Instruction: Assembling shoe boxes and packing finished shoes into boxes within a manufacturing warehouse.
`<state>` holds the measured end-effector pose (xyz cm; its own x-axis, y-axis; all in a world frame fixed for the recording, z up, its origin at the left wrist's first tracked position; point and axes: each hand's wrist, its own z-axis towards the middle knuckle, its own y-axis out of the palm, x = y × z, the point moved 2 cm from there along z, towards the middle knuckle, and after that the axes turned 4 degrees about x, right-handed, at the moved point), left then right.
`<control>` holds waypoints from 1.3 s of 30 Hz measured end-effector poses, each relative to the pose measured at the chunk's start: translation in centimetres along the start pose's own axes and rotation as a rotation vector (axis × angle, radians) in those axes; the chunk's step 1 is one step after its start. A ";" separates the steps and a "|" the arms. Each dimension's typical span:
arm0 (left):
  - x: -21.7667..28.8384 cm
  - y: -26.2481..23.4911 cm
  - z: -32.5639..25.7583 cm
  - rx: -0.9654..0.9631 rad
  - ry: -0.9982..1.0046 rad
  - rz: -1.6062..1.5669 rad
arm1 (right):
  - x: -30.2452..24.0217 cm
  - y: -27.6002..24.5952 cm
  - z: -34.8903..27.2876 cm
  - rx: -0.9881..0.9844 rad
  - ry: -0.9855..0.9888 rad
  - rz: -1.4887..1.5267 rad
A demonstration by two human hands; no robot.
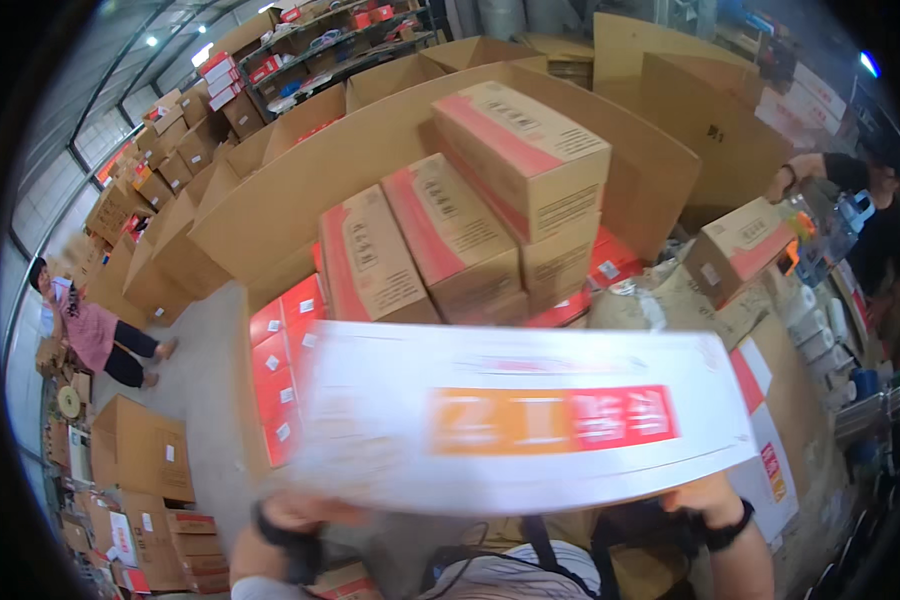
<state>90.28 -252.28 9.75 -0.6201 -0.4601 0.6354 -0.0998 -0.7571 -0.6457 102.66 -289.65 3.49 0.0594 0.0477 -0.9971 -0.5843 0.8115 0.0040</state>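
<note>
The fingers [342, 510] of the left hand [305, 512] are gripping the lower left edge of a white cardboard piece [530, 360], though motion is blurring them; the fingers of the right hand [708, 498] are curling around its lower right edge, partly hiding beneath it. The piece is spanning the gap between both hands, its broad face, with an orange and a red block, slanting up above the fingers; whether it is a box or a flat panel I cannot tell. Black wristbands [292, 545] are circling both wrists below the fingers.

Beyond the fingers, brown cartons with red bands [450, 225] are standing close together, one of them resting on top of another, inside a large open carton [300, 190]. Above the left fingers, red boxes [275, 365] are lining that carton's left side. Farther left of them, a person in a pink top [95, 330] is showing near an aisle. Up and right of the right fingers, a single brown carton [740, 245] is sitting tilted, and just right of them a white printed panel [770, 480] is lying.
</note>
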 end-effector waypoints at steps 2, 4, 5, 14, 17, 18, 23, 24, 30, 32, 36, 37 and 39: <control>3.0 -5.5 -7.2 0.045 -0.178 0.306 | -1.7 6.4 6.9 -0.195 0.126 0.240; 5.5 -12.6 -11.9 0.081 -0.323 0.614 | -3.7 11.1 13.9 -0.223 -0.523 -0.212; 7.6 -17.7 -15.6 0.114 -0.414 0.791 | -4.8 14.3 16.0 -0.230 -0.528 -0.184; -13.8 -32.1 -6.7 0.322 -0.418 1.595 | -0.2 26.4 28.5 -0.025 -0.838 -1.055; -23.7 -33.2 -10.1 0.226 -0.710 1.649 | -0.9 27.4 28.7 -0.064 -0.762 -1.062; -26.7 -33.1 -10.6 0.221 -0.832 1.595 | -0.7 27.6 28.8 -0.085 -0.707 -1.066; -37.0 -34.7 -13.4 0.294 -0.959 1.166 | -0.5 27.8 29.5 -0.149 -0.620 -1.154; -38.3 -35.2 -13.7 0.311 -0.923 1.094 | -0.3 27.8 29.7 -0.159 -0.599 -1.162; -49.4 -33.8 -23.2 0.236 -0.985 0.916 | -0.8 28.9 30.0 -0.139 -0.623 -1.227; -48.4 -28.1 -18.6 0.122 -1.320 0.856 | -0.1 28.4 30.2 -0.140 -0.575 -1.242; -51.6 -29.5 -22.7 0.054 -1.260 0.862 | -0.9 28.4 29.6 -0.116 -0.620 -1.149; -51.0 -30.5 -24.5 0.084 -1.213 0.863 | -1.2 28.4 29.4 -0.113 -0.657 -1.106; -50.8 -27.2 -22.9 0.082 -1.191 0.891 | -0.4 28.1 29.6 -0.088 -0.667 -1.111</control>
<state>106.73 -197.70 -14.68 0.5361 -0.8430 0.0448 0.0291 -0.0346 -0.9990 110.16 -249.58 6.22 0.9173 -0.3223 -0.2339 -0.0122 0.5643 -0.8255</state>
